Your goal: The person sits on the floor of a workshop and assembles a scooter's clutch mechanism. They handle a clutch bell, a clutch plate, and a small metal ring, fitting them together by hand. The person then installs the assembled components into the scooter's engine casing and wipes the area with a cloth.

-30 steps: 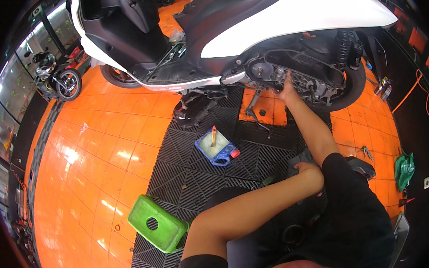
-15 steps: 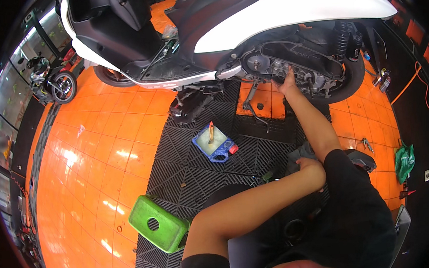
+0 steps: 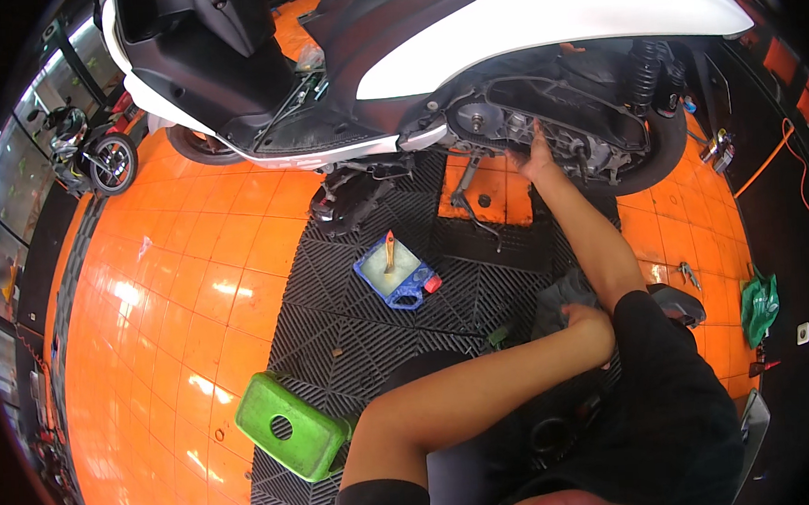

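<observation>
My right hand (image 3: 536,158) reaches up to the exposed engine casing (image 3: 576,148) on the scooter's side. Its thumb points up against the metal, apart from the fingers, which are partly hidden at the casing's lower edge. I see no tool in it. Just ahead of the hand is a round pulley (image 3: 473,119), and a long dark belt housing (image 3: 567,104) curves above. My left forearm crosses low in front of me, with my left hand (image 3: 590,319) bent against dark grey cloth (image 3: 560,300). Most of its fingers are hidden.
A cut-open blue jug (image 3: 415,295) holds cloudy liquid and a brush (image 3: 390,253) on the black mat (image 3: 320,304). A green stool (image 3: 316,436) stands lower left. The scooter's centre stand (image 3: 461,189) reaches the floor. A green bag (image 3: 760,307) lies right.
The whole view has shifted slightly, so the jug, stool and scooter appear a little further left. My right hand stays at the casing; my left stays low by the cloth.
</observation>
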`<state>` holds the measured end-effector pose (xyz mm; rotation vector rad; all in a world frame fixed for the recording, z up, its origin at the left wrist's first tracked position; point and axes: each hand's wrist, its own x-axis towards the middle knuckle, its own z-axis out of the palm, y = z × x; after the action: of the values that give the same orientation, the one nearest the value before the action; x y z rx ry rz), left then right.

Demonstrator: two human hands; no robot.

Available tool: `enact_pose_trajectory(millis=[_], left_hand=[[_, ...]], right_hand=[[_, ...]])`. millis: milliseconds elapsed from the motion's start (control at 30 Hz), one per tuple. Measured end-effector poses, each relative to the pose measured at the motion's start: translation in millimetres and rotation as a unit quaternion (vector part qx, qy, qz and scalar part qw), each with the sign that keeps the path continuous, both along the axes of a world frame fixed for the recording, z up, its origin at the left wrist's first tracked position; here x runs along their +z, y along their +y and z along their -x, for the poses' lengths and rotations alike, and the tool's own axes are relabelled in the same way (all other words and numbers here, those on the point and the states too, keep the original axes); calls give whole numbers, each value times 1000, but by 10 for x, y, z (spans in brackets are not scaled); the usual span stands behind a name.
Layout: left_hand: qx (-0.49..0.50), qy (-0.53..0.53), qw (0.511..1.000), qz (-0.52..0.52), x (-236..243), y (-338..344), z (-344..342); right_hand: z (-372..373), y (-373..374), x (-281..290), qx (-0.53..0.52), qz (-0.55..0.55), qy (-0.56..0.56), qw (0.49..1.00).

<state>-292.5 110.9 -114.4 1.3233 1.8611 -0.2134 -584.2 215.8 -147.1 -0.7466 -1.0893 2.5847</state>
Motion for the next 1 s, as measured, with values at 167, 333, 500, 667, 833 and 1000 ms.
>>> enact_pose_trajectory(millis=[167,333,500,667,833,1000], left_hand=[[-20,-26,999,43,-96,166,-1],[-46,-36,996,60,-171,299,-19],[-69,-56,994,61,-129,209,1],[-52,-34,997,39,-54,131,-10],[-47,-28,998,27,-26,101,-46],[-38,-26,999,18,-25,50,-49]], right_hand=[[3,30,41,-19,8,-36,999],[15,180,-16,1,22,-28,999],[-74,19,49,23,43,-21,999],[-93,-1,171,41,35,-3,999],[-30,-4,191,24,68,-4,997],[-114,-89,96,19,32,-4,999]])
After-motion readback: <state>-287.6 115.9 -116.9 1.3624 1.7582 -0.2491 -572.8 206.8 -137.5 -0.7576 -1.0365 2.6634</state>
